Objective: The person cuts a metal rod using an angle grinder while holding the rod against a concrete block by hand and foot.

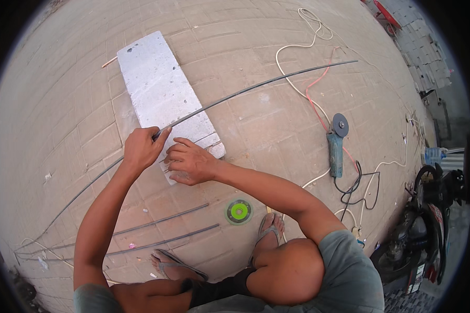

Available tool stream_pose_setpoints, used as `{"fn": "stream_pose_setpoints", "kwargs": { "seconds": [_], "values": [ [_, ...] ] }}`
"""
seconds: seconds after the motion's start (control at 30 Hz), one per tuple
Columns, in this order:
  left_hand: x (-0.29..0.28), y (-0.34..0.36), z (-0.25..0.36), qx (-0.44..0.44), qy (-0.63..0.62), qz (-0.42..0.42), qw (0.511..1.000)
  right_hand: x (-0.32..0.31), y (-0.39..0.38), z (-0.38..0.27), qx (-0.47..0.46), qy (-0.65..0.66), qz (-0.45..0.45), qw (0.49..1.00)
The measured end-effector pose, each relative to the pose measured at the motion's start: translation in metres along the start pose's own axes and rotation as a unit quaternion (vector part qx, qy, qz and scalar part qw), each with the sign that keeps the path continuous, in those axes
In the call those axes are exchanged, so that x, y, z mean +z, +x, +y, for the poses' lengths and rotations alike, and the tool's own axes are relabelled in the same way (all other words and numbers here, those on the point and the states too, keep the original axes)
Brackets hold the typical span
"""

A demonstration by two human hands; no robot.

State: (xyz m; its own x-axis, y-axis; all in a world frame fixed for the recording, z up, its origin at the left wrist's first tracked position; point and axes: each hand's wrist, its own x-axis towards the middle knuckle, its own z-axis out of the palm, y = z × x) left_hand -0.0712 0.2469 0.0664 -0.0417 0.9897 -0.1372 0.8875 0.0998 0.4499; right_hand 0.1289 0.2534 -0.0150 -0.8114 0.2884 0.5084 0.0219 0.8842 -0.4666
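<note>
My left hand (142, 149) is closed around a long, thin dark metal rod (245, 89). The rod crosses over a pale grey concrete block (159, 78) and runs from the far right down to the lower left. Just to the right of that grip, my right hand (190, 163) hovers at the block's near end, its fingers bent but apart, with nothing visible in them. Thin dark lines cross the block's surface beside these fingers; whether they are grooves or marks I cannot tell.
An angle grinder (336, 151) with a dark disc lies to the right, among white and red cables (279, 57). A round disc with a green centre (238, 211) sits by my feet. Two more rods (167, 242) lie on the paved ground (245, 41). A motorbike (402, 250) stands lower right.
</note>
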Motion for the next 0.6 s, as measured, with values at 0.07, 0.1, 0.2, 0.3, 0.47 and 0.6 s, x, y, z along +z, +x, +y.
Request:
{"fn": "stream_pose_setpoints", "kwargs": {
  "seconds": [0.07,0.1,0.2,0.3,0.47,0.6],
  "values": [
    [0.010,0.011,0.018,0.016,-0.023,-0.004,1.000,-0.036,-0.030,-0.011,0.123,-0.039,0.106,0.986],
    [0.015,0.019,0.031,0.001,-0.028,-0.013,1.000,-0.054,-0.048,-0.011,0.197,-0.064,0.141,0.968],
    [0.036,0.025,0.051,-0.023,-0.116,0.052,0.992,-0.069,-0.089,-0.001,0.331,-0.080,0.215,0.915],
    [0.054,0.032,0.059,-0.052,-0.104,0.025,0.993,-0.077,-0.113,0.015,0.404,-0.053,0.218,0.887],
    [0.090,0.038,0.067,-0.018,-0.084,0.061,0.994,-0.083,-0.135,0.016,0.480,0.053,0.163,0.860],
    [0.097,0.039,0.070,0.052,-0.059,0.140,0.987,-0.095,-0.154,0.015,0.461,0.059,0.149,0.873]
  ]
}}
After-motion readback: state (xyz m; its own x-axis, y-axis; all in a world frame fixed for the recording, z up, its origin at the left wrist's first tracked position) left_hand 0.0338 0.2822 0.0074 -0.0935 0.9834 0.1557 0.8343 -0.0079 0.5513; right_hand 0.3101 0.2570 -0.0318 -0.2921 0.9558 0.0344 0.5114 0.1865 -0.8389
